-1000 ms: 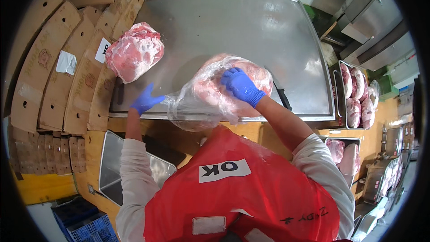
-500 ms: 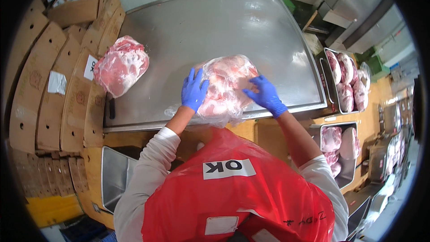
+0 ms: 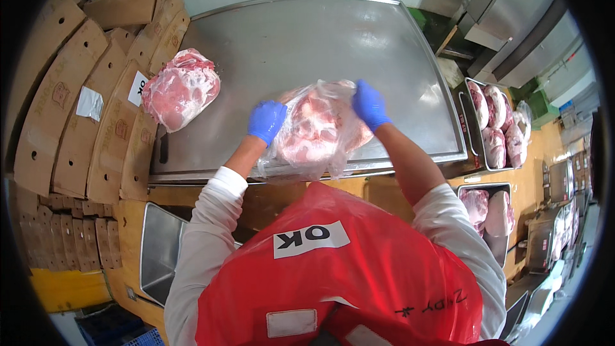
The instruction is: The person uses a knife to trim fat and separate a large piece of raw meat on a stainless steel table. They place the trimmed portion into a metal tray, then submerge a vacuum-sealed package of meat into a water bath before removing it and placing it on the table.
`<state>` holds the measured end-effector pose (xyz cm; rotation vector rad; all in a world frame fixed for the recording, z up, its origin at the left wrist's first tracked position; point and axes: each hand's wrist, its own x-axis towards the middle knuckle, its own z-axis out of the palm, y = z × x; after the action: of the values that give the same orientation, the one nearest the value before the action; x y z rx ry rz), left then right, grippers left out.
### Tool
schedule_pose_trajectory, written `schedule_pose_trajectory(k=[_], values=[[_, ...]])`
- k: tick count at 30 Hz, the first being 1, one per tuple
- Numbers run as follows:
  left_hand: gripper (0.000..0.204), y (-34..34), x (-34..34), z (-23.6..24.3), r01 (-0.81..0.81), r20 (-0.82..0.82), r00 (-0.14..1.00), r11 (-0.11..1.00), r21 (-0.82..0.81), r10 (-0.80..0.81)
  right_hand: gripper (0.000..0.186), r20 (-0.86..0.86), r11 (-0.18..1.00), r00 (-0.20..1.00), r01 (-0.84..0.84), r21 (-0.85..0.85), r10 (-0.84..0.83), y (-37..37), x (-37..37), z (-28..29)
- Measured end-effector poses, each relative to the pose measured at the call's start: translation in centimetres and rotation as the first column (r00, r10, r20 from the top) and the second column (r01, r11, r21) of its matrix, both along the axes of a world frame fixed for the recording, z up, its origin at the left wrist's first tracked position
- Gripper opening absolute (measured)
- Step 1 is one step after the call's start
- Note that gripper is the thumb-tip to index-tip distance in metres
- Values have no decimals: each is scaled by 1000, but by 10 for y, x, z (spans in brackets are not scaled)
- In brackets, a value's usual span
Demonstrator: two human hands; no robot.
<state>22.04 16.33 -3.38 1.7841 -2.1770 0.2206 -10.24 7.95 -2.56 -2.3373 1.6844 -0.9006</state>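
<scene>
A large cut of raw meat [image 3: 312, 133] lies near the front edge of the steel table, with clear plastic wrap [image 3: 336, 163] loose around and under it. My left hand [image 3: 267, 120], in a blue glove, is closed on the wrap at the meat's left side. On the other side my right hand [image 3: 370, 104], also gloved in blue, grips the wrap at the meat's upper right. The film is drawn out between both hands, and the meat's pink surface shows in the middle. A second, unwrapped piece of meat [image 3: 181, 93] rests at the table's left edge.
Cardboard boxes [image 3: 67, 106] stand stacked along the left. A dark-handled tool [image 3: 164, 147] lies at the table's left front corner. Metal bins of meat [image 3: 471, 125] stand on the right; another metal bin [image 3: 160, 250] is below left. The steel table [image 3: 307, 38] spans the middle.
Both hands have gone from open fingers resting on the wrapped meat to closed grips on the film. They have moved apart, and the plastic is pulled open, baring more of the meat.
</scene>
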Motion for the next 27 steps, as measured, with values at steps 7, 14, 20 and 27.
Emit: schedule_pose_trajectory(k=[7, 14, 20, 27], values=[[29, 17, 18, 1, 18, -232, 972, 994, -106, -42, 16, -98, 792, 800, 599, 119, -591, 55, -237, -58], [32, 1, 13, 6, -160, -413, 877, 960, 229, 245, 15, 270, 758, 712, 635, 148, -648, 166, -289, -124], [33, -50, -50, 24, -10, -274, 961, 998, 65, 27, 9, 858, 895, 259, 173, 411, -444, 140, -256, -100], [26, -104, -21, 27, -223, -596, 788, 974, -46, 152, 59, 843, 824, 415, -299, 481, -341, 72, -114, -64]])
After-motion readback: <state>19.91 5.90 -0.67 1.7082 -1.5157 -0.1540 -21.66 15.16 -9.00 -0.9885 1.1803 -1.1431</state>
